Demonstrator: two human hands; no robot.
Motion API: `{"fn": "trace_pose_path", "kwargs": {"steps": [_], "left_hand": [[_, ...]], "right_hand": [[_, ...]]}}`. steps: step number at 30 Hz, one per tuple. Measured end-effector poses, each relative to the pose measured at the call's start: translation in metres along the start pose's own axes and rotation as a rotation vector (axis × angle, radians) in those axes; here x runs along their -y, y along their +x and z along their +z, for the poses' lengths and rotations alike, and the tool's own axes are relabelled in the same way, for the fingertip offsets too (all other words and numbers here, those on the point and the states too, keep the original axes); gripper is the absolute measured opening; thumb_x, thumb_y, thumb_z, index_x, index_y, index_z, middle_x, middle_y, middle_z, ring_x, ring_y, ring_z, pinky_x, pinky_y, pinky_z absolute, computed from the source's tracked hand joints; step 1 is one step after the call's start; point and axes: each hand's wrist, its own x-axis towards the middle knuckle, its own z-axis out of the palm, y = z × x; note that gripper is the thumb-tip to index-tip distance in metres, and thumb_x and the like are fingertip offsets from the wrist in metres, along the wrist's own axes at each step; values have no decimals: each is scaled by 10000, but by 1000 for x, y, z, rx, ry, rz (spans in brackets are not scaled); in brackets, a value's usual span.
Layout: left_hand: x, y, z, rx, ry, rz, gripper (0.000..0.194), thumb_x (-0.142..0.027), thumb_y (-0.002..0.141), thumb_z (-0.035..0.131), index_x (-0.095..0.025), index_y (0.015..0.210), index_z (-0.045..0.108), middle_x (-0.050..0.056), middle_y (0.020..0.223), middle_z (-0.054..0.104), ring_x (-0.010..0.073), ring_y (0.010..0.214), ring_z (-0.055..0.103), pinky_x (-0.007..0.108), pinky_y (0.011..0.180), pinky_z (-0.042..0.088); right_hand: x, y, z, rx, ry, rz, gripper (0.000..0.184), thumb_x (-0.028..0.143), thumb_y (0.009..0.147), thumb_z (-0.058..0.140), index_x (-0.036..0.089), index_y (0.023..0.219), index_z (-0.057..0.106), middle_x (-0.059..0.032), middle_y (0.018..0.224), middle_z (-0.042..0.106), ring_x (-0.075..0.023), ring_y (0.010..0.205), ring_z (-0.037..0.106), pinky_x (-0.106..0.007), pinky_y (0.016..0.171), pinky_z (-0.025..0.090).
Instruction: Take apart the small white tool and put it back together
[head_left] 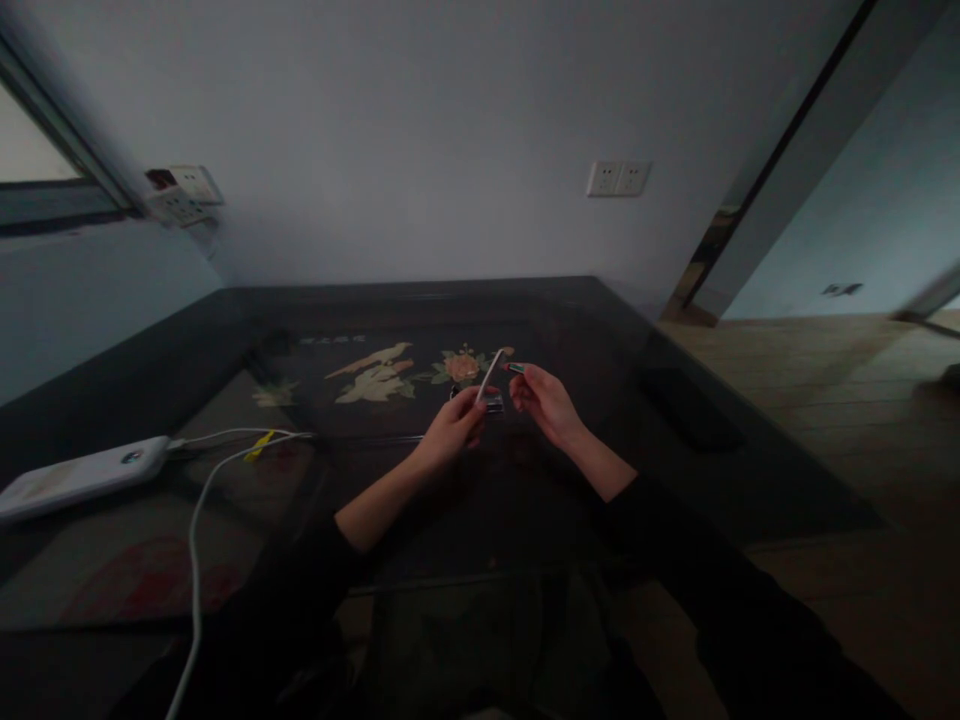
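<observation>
My left hand (450, 427) is closed around the lower end of a thin white stick-like piece (490, 376). This piece slants up to the right, and its upper tip looks slightly bent. Across from it, my right hand (546, 402) pinches a small green object (516, 369) with a pale edge; its kind is too small to make out. The green object is just right of the white piece, with a narrow gap between them. A small shiny, partly clear item (494, 404) shows beside my left fingers, partly hidden; I cannot tell whether it is held or lies on the table.
The dark glossy table (480, 510) bears a bird-and-flower picture (375, 378). At left lies a white power-bank-like device (90, 475) with a white cable (196, 560) and yellow tag (259, 446). A dark flat object (690, 410) lies at right. Wall sockets (619, 179) are behind.
</observation>
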Motion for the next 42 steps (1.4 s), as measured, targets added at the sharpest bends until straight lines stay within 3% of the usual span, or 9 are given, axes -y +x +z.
{"fn": "trace_pose_path", "kwargs": {"steps": [7,13,22,28,35,42], "left_hand": [[11,1,1,22,115,12,424,-513,852,599,-212,1147,550,-79,573,397,53,421,300,156,388,207],[15,4,-1,4,68,52,422,-588,867,526,-173,932,563,-67,583,369,61,462,310,162,419,230],[17,2,3,46,6,-21,367,-547,869,550,-188,845,476,-84,583,339,48,438,280,156,420,218],[17,3,4,46,17,-22,366,-539,875,550,-187,831,463,-77,596,359,44,447,303,148,421,226],[18,2,6,99,-13,-20,409,-567,859,567,-204,801,388,-97,560,336,40,418,265,149,395,203],[22,6,4,34,53,3,402,-551,859,566,-198,780,392,-87,589,366,44,448,308,162,411,225]], "right_hand": [[1,-2,3,3,-9,-16,452,582,743,715,193,958,637,15,695,584,-90,545,504,-237,480,384],[1,-3,5,6,-10,-33,436,584,756,703,193,938,643,13,698,583,-88,544,506,-233,477,390],[3,-4,7,7,0,-26,441,584,727,731,212,937,624,17,691,588,-92,535,499,-236,470,389],[2,-4,6,30,0,-45,400,562,770,708,214,947,622,20,691,580,-77,539,498,-223,473,381],[1,-4,9,1,22,-43,434,581,726,735,202,909,632,22,674,591,-82,533,500,-219,467,377],[2,-5,10,11,43,-40,407,566,739,732,191,862,629,13,674,577,-81,530,492,-227,463,366]]}}
